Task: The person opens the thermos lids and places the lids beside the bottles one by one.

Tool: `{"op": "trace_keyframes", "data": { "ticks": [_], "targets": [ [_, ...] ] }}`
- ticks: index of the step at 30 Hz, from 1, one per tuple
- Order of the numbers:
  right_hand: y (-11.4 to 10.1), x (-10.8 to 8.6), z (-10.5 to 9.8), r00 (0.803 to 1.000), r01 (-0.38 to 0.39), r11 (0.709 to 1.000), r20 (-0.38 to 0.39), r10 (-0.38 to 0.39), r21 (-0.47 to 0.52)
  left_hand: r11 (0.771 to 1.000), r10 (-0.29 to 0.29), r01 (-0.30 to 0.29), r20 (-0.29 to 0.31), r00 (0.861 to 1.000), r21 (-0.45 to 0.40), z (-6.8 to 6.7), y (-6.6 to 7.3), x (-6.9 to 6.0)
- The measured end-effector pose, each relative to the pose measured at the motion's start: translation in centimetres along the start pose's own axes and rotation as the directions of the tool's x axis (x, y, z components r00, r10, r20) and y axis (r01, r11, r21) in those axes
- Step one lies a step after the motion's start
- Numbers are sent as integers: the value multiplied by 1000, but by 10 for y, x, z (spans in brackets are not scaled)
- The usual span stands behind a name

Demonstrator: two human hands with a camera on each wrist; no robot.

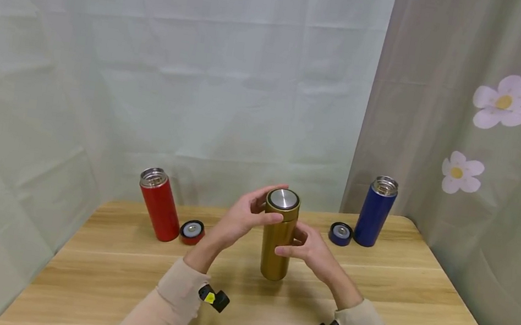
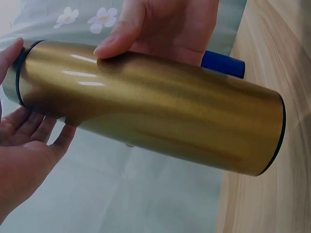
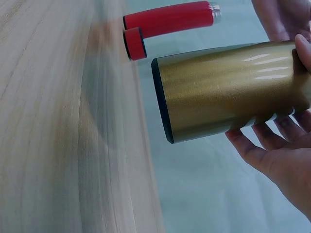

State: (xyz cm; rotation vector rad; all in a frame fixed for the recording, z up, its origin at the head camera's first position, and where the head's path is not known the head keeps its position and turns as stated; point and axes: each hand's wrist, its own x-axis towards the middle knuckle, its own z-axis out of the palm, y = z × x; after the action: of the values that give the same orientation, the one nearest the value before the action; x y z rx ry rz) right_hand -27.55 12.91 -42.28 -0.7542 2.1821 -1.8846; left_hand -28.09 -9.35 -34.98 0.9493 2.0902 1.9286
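Observation:
In the head view a gold thermos bottle (image 1: 276, 245) is upright in front of me, with a round silver-topped lid (image 1: 283, 199) on it. My left hand (image 1: 245, 216) grips it round the lid, thumb in front and fingers behind. Lower down, my right hand (image 1: 310, 249) holds the body between thumb and fingers. The right wrist view shows the black-rimmed base (image 3: 163, 101) held above the wooden table. From the left wrist, the gold body spans the picture, with the right thumb (image 2: 121, 36) lying along it.
On the left of the table (image 1: 399, 315) stands an uncapped red thermos bottle (image 1: 161, 209) beside its upturned lid (image 1: 192, 232). An uncapped blue thermos bottle (image 1: 375, 215) and its upturned lid (image 1: 340, 234) are at the right. Curtains (image 1: 229, 97) hang behind the table.

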Motion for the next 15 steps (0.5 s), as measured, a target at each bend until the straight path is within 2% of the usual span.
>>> {"op": "trace_keyframes", "data": {
  "ticks": [9, 15],
  "targets": [
    [2, 0, 2, 1000, 10, 1000, -24, -11, -16, 999, 35, -32, -88, 996, 27, 7, -3, -1],
    [0, 0, 6, 997, 5, 999, -71, -7, -34, 997, 67, -57, -176, 982, 60, 15, -4, -1]
  ]
}}
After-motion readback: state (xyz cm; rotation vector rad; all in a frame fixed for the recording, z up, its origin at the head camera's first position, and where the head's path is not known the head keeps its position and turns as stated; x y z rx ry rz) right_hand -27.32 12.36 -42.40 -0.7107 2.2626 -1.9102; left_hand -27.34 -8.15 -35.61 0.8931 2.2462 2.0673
